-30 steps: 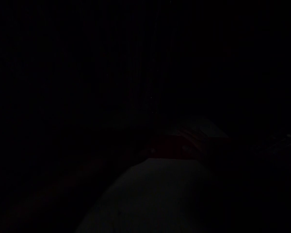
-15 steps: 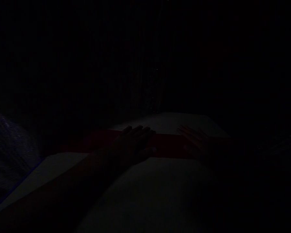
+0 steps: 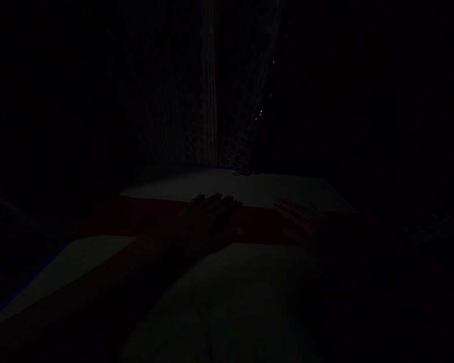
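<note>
The pale bench point(image 3: 245, 290) lies before me, a red strip point(image 3: 259, 224) crossing it between near and far edges. My left hand point(image 3: 206, 222) rests palm down over the strip, fingers extended, slightly apart; my right hand point(image 3: 302, 219), nearer the right edge, seems stretched out likewise, though darkness hides much. Pale strings point(image 3: 209, 101) hang by the far edge.

We can read no texts, labels, brands, numbers or signs on the red band point(image 3: 259, 227) or anywhere around it.
</note>
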The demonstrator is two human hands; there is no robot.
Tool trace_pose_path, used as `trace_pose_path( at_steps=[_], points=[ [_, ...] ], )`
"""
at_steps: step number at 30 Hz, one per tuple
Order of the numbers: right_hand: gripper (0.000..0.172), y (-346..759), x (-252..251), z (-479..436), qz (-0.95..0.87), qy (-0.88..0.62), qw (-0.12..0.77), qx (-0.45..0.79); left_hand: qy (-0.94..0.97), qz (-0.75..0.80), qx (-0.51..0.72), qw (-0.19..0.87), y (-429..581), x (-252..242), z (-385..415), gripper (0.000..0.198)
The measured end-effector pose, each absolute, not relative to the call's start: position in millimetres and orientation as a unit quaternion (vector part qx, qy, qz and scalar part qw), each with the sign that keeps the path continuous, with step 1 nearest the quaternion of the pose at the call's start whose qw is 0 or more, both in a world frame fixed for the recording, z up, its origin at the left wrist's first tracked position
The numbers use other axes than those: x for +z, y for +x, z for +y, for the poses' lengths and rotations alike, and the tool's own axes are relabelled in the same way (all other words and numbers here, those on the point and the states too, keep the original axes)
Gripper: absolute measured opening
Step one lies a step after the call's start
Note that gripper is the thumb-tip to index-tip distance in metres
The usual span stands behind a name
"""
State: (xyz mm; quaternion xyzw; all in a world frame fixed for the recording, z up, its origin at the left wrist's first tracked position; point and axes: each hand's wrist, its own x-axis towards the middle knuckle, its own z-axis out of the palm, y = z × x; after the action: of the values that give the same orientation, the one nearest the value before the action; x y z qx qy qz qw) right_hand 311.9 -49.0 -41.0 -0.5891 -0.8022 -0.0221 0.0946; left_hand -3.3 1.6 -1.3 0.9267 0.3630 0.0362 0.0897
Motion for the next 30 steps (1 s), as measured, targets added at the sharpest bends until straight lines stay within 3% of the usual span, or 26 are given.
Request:
trace_pose_path(
  at_steps=[4,8,13,18,30],
  points=[
    [0.073,311.9,-40.4,-50.1,-0.796,-0.585,0.145,-0.059,0.927,0.363,0.029,0.092,-3.3,-3.0,3.9,0.083],
    [0.075,310.6,-36.7,-50.9,-0.808,-0.584,0.083,-0.019,0.923,0.368,0.02,0.109,-3.7,3.3,1.6,0.083],
    [0.076,315.0,-45.4,-48.8,-0.809,-0.573,0.106,-0.075,0.92,0.376,0.0,0.11,-2.2,12.9,-3.3,0.079],
    [0.078,315.6,-46.9,-48.8,-0.806,-0.586,0.056,-0.064,0.92,0.372,0.006,0.121,-3.0,10.4,-1.9,0.076],
    [0.07,320.4,-44.3,-45.9,-0.807,-0.58,0.1,-0.046,0.909,0.391,-0.008,0.143,-5.0,19.5,-5.8,0.076]
  ],
)
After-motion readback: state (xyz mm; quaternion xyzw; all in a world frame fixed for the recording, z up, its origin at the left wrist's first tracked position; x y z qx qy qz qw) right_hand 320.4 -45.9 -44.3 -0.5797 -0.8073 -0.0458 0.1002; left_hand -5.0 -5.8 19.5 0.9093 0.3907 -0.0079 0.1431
